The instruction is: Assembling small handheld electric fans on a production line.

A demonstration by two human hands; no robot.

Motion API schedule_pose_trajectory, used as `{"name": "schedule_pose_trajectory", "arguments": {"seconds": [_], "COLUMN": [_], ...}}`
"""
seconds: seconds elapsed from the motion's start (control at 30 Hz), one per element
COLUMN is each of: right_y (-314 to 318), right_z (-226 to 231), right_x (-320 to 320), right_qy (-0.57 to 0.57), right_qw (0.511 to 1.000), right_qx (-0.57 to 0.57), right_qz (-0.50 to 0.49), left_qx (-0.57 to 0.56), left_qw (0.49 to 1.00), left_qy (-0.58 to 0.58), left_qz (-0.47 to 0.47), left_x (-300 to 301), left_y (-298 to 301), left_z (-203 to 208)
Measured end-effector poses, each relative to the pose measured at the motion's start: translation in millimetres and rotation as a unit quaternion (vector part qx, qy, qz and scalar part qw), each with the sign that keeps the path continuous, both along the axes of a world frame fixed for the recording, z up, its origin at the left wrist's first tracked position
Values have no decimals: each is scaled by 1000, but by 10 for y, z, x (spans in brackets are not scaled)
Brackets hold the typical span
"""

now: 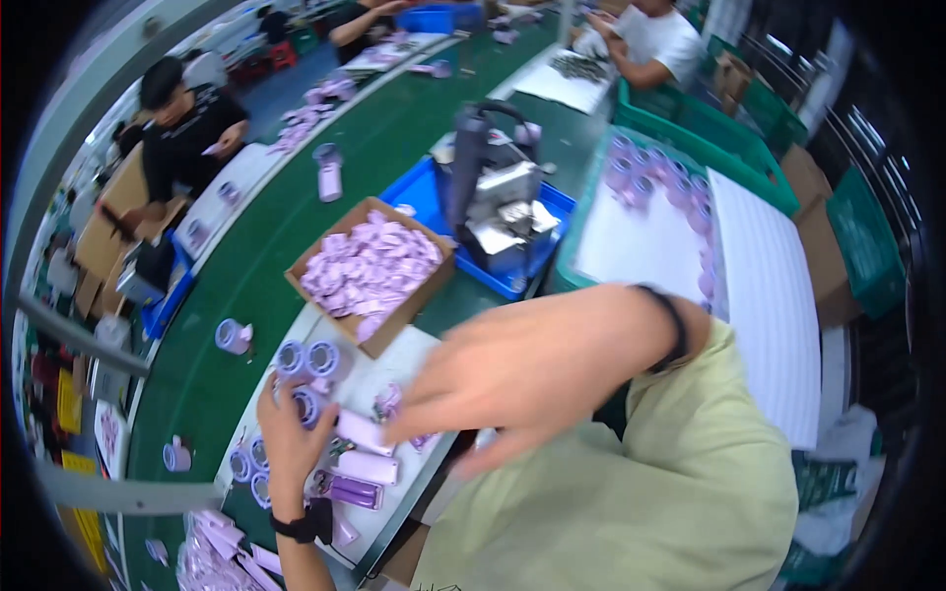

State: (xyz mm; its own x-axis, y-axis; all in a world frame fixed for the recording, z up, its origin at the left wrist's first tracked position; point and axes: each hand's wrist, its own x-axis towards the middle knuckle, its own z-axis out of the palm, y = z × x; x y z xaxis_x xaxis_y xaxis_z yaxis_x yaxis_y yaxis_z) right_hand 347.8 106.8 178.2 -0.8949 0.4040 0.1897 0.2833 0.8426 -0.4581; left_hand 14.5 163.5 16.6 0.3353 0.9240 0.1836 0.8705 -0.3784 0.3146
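Observation:
My left hand [288, 433] reaches over the white work board [409, 350], its thumb and fingers closed around a light-purple round housing [308, 404] with a dark ring-shaped end. Two similar housings stand just beyond it, and several more lie to the left of my wrist. My right hand [537, 364] is smeared by motion, held palm down above the board's right side. Its fingers stretch out and the thumb stands apart, with nothing visible in them. Below its fingertips lie light-purple handle shells [363, 430] and a darker purple handle piece [353, 491] with small wired parts.
A cardboard box [399, 330] full of small purple parts sits beyond the board. Behind it a blue tray [512, 286] carries a dark device. A green conveyor [266, 251] curves past on the left. More housings stand in the green crate [574, 251] at right. Other people work farther off.

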Motion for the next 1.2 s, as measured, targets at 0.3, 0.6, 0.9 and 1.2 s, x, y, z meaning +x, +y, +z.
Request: {"name": "schedule_pose_trajectory", "arguments": {"seconds": [0.3, 0.6, 0.9, 1.2], "right_y": [-428, 591, 1044, 1105], "right_z": [-309, -1170, -1558, -1564], "right_x": [3187, 3940, 4179, 4035], "right_qy": [-172, -241, -215, -108], "right_qw": [771, 755, 723, 742], "right_qx": [-13, 14, 72, -21], "right_qz": [-613, -610, -653, -662], "left_qx": [84, 108, 31, -145], "left_qw": [994, 990, 994, 983], "left_qy": [-69, 0, 27, -2], "left_qz": [25, 95, 98, -108], "left_x": [39, 290, 638, 1989], "left_y": [-437, -829, -1082, -1037], "left_z": [403, 805, 781, 1333]}}
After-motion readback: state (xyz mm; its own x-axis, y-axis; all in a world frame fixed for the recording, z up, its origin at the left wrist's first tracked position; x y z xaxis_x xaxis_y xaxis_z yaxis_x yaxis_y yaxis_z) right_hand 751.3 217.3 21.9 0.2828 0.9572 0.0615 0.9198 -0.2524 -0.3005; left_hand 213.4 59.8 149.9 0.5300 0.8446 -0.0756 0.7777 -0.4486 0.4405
